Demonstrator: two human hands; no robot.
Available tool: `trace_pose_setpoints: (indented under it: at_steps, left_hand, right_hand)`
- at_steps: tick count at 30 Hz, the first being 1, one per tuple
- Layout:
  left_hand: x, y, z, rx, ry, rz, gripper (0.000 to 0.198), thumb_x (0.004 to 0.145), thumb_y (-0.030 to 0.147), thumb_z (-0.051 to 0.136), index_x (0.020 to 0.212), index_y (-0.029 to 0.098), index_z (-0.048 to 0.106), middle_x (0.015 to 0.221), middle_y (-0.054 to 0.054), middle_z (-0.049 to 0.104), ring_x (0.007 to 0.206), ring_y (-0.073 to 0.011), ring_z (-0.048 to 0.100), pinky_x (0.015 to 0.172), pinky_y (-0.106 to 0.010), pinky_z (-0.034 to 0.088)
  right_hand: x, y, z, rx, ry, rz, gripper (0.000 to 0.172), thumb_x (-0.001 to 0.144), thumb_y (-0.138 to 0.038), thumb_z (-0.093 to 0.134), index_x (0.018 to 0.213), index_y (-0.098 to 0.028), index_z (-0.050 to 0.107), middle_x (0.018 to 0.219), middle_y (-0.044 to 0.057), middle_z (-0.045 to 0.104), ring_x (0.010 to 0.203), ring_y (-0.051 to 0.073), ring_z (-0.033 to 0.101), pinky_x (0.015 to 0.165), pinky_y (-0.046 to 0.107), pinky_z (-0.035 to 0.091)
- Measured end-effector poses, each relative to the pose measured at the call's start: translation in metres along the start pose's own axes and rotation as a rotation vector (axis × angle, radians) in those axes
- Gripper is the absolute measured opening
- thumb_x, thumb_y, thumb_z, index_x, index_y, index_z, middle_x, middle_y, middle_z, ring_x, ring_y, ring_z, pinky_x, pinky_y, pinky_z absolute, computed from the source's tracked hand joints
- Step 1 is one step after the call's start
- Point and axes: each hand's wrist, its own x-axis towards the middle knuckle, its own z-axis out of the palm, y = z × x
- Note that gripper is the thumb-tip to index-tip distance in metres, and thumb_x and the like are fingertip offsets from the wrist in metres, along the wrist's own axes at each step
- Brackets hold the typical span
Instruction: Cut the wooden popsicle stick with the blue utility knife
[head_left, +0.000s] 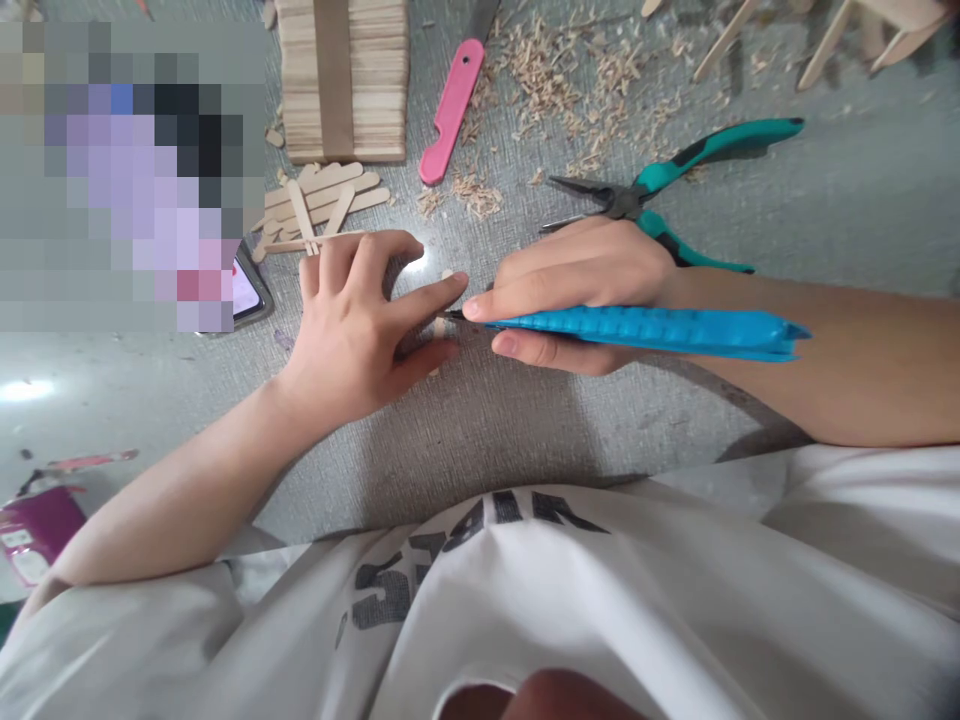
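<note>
My right hand (574, 290) is closed round a blue utility knife (652, 330), its handle pointing right and its blade tip pointing left. The tip meets a small wooden stick piece (442, 322) on the grey table. My left hand (360, 320) presses down on that stick, with the index finger and thumb pinched at either side of it and the other fingers curled on the table. Most of the stick is hidden under the fingers.
Loose wooden sticks (322, 205) lie just beyond my left hand, with a banded stack of sticks (345, 80) behind them. A pink knife (450, 110), wood shavings (555, 80) and teal pliers (660, 185) lie further back. A phone (247, 290) sits at the left.
</note>
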Motion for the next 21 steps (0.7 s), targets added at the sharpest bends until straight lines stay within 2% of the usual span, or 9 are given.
trace_pose_setpoints:
  at_steps: [7,12,15,21]
  left_hand:
    - [-0.001,0.0,-0.002,-0.006,-0.003,-0.022,0.058,0.096,0.056,0.081,0.151,0.047,0.067,0.157,-0.014,0.059,0.14,-0.048,0.055,0.113,-0.071,0.041]
    - [0.001,0.0,-0.008,-0.006,-0.005,-0.061,0.05,0.101,0.06,0.075,0.148,0.044,0.071,0.153,-0.015,0.06,0.137,-0.0452,0.056,0.112,-0.071,0.044]
    - [0.002,-0.002,-0.008,-0.023,-0.011,-0.079,0.054,0.1,0.065,0.074,0.149,0.043,0.071,0.154,-0.015,0.059,0.138,-0.0455,0.054,0.112,-0.073,0.043]
    - [0.002,-0.007,-0.005,-0.014,0.025,-0.029,0.06,0.097,0.07,0.076,0.149,0.042,0.072,0.152,-0.014,0.059,0.134,-0.0434,0.052,0.112,-0.073,0.043]
  right_hand:
    - [0.001,-0.002,-0.003,-0.088,-0.004,-0.055,0.02,0.109,-0.025,0.062,0.129,-0.024,0.062,0.091,-0.003,0.078,0.074,0.013,0.073,0.067,0.026,0.054]
    - [-0.007,0.001,-0.003,-0.089,-0.042,-0.049,0.02,0.11,-0.031,0.059,0.13,-0.027,0.061,0.086,-0.005,0.074,0.071,0.012,0.07,0.068,0.026,0.052]
    - [-0.009,0.001,-0.002,-0.084,-0.031,-0.047,0.019,0.112,-0.034,0.058,0.129,-0.026,0.061,0.087,-0.004,0.075,0.071,0.012,0.07,0.068,0.026,0.052]
    - [-0.001,-0.001,-0.001,-0.136,0.051,0.0,0.02,0.113,-0.038,0.058,0.127,-0.025,0.065,0.091,-0.001,0.079,0.078,0.017,0.076,0.07,0.029,0.058]
